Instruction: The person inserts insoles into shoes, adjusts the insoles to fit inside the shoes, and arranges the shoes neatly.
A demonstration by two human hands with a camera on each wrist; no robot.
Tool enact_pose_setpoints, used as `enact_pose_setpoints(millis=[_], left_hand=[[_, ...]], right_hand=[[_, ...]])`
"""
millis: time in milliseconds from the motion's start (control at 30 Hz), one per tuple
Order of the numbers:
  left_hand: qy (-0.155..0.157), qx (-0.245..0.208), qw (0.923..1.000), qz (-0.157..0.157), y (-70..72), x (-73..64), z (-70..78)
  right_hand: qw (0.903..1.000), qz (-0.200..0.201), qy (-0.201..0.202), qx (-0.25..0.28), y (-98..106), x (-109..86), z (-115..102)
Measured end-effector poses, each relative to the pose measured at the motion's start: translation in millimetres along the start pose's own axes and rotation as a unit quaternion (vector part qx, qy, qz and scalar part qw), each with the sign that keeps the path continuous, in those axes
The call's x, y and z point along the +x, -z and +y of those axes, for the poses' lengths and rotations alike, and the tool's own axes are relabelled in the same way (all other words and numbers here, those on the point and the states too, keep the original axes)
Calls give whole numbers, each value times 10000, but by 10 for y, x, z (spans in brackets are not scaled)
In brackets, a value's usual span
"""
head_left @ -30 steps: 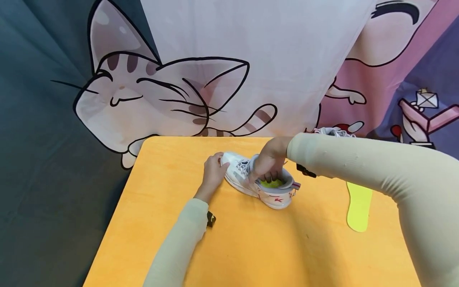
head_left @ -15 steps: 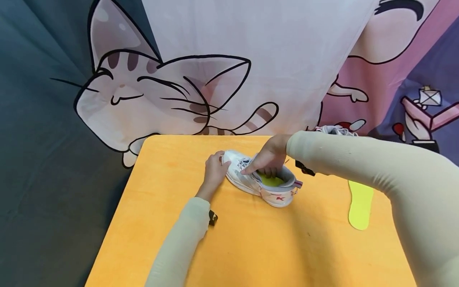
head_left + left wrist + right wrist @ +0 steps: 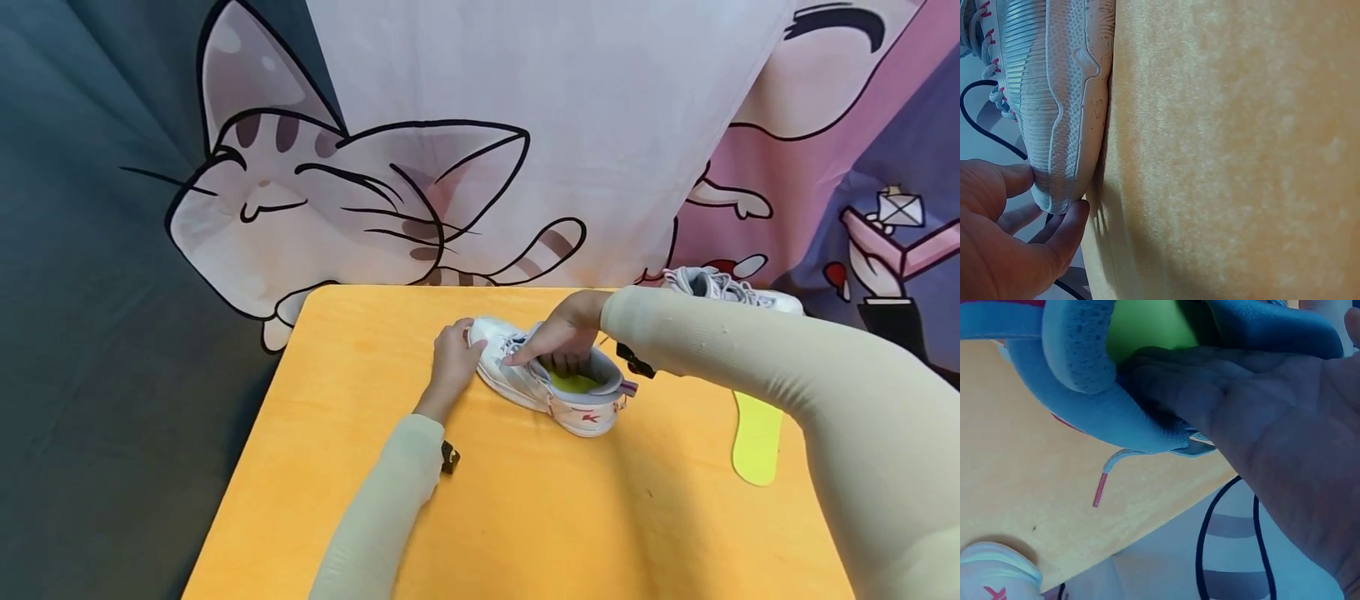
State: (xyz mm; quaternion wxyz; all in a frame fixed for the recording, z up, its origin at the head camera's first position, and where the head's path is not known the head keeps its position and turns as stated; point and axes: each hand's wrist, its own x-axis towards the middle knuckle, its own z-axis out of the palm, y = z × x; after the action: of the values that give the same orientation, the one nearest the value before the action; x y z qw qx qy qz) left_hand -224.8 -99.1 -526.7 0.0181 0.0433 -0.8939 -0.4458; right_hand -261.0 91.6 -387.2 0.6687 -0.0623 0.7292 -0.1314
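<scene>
A white sneaker point(image 3: 517, 388) with grey laces and a red heel mark lies on the yellow table, toe pointing to the far left. My left hand point(image 3: 453, 360) grips its toe, thumb and fingers around the tip, as the left wrist view shows on the toe cap point(image 3: 1063, 156). My right hand point(image 3: 568, 327) reaches through the collar, fingers straight and pointing down inside, while the thumb lies outside over the laces. Beneath those fingers a yellow-green insole point(image 3: 1147, 325) lines the shoe. The fingertips are hidden deep inside it.
Partly behind the right sleeve, a second white sneaker point(image 3: 738, 290) stands at the table's back edge. A loose yellow-green insole point(image 3: 757, 442) lies on the right of the table point(image 3: 540, 517). A printed cartoon curtain point(image 3: 480, 67) hangs right behind.
My right thumb has swung out from the collar's side onto the laces, with the fingers still inside. The right forearm sits slightly lower, uncovering more of the second sneaker. The left hand keeps its grip.
</scene>
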Motion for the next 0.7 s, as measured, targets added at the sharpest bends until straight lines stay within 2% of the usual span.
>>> enact_pose_setpoints(millis=[300,533,700], left_hand=[[38,-53,10000,48,2,-3,-12],[37,-53,10000,-22,-16,-6,-16],[37,-37,10000,36,-5,-3,-9]], right_hand=[[9988,325,347,105,-23,30,77],[9993,-77,321,186,-24,-97,75],[9985,-49,113,529,-48,-166,86]])
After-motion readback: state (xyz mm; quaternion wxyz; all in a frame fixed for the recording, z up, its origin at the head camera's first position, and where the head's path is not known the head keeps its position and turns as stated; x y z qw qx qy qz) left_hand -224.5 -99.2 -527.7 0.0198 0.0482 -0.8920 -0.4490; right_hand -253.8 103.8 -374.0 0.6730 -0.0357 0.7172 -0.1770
